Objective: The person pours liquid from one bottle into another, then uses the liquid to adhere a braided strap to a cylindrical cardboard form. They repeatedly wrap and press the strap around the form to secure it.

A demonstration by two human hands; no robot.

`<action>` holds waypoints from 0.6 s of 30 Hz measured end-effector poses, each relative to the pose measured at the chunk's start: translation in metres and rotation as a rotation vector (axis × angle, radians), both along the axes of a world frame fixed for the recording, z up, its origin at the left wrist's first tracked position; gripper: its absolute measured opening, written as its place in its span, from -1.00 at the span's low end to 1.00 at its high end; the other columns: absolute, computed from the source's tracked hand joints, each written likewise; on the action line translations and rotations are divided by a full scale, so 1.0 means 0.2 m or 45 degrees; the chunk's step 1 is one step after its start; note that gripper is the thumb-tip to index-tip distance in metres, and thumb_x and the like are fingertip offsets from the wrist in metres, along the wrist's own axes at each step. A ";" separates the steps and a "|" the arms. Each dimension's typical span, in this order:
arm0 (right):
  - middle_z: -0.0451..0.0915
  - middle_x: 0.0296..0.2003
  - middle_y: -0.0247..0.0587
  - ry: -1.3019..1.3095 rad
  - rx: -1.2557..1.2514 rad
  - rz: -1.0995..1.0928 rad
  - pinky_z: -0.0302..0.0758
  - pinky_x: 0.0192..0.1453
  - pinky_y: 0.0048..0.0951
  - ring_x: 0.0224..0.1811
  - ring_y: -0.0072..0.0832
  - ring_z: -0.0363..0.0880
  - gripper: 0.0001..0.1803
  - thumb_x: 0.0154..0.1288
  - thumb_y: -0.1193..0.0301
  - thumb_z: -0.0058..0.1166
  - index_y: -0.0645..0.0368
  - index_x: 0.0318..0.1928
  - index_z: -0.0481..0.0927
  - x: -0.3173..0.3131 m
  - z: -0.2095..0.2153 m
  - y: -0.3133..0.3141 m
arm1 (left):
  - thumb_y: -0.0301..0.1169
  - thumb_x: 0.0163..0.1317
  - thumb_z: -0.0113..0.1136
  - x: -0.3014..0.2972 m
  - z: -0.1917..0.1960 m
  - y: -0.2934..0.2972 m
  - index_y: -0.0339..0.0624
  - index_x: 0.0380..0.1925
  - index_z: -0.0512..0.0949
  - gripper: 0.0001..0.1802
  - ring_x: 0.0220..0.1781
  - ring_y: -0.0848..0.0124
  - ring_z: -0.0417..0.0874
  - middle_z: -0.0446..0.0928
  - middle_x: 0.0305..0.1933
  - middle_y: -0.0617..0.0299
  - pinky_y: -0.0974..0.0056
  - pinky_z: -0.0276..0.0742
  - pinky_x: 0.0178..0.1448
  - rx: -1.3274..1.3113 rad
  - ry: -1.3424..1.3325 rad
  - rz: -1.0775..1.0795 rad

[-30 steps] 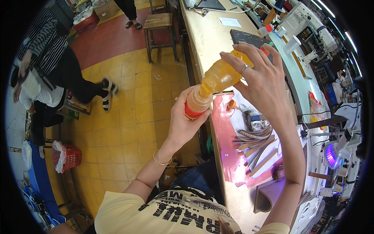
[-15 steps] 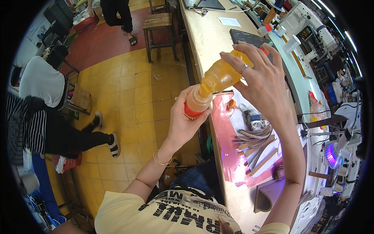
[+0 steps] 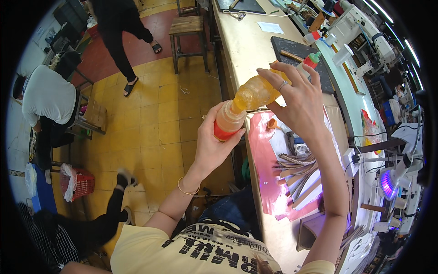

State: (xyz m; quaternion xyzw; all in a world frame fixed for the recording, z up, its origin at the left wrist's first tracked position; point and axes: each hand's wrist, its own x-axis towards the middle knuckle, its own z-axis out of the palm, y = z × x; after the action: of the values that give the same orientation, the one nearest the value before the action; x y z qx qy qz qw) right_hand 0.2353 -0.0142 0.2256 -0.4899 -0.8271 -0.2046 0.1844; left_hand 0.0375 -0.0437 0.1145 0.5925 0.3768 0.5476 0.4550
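My left hand [image 3: 211,142] is closed round a small translucent bottle with a red band [image 3: 226,131], held mouth up above the bench's near edge. My right hand [image 3: 302,106] grips a larger bottle of amber liquid [image 3: 260,92], tilted with its neck down at the small bottle's mouth. The two necks meet, so the exact contact is hidden. Under my right arm, an orange cap-like piece [image 3: 272,123] and several braided strips [image 3: 292,160] lie on a shiny pink sheet [image 3: 265,157] on the bench.
Beyond my right hand, a green-capped bottle [image 3: 312,59] and a wooden-handled tool [image 3: 292,55] are by a dark slab [image 3: 326,80]. Sewing machines [image 3: 360,23] line the far right, with a purple-lit lamp [image 3: 389,181] nearer. A stool [image 3: 186,26] and walking people are at left.
The amber bottle and my right hand have come down slightly, and the green-capped bottle shows more. At left, the striped-top person has moved nearer; the person in black at the back has stepped forward.
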 end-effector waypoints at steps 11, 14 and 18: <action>0.61 0.02 -0.29 0.088 -0.265 0.063 0.18 0.41 0.01 0.13 -0.36 0.57 -0.37 0.00 0.34 0.39 -0.13 0.18 0.57 0.03 -0.02 0.04 | -0.59 0.05 0.42 -0.04 0.00 0.03 -0.28 0.21 0.41 -0.33 0.19 0.22 0.60 0.56 0.13 0.03 0.17 0.49 0.28 0.051 0.132 0.016; 0.63 -0.01 -0.25 0.212 -0.627 0.080 0.15 0.42 0.07 0.12 -0.32 0.58 -0.38 0.02 0.34 0.35 -0.09 0.19 0.57 0.05 -0.03 0.06 | -0.56 0.05 0.42 -0.06 0.01 0.03 -0.28 0.22 0.40 -0.32 0.20 0.20 0.60 0.56 0.12 0.01 0.16 0.48 0.29 0.045 0.192 0.006; 0.64 0.01 -0.27 0.286 -0.786 0.116 0.12 0.43 0.11 0.14 -0.30 0.57 -0.38 0.02 0.33 0.34 -0.07 0.19 0.57 0.05 -0.07 0.09 | -0.52 0.07 0.41 -0.11 0.03 0.03 -0.31 0.26 0.38 -0.29 0.21 0.19 0.60 0.56 0.15 -0.01 0.17 0.46 0.32 -0.043 0.275 -0.102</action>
State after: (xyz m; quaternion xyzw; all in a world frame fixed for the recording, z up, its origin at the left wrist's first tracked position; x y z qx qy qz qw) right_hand 0.2458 0.0047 0.2118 -0.5046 -0.8457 0.1194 0.1262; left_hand 0.0154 -0.0367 0.1197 0.6549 0.4089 0.4554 0.4433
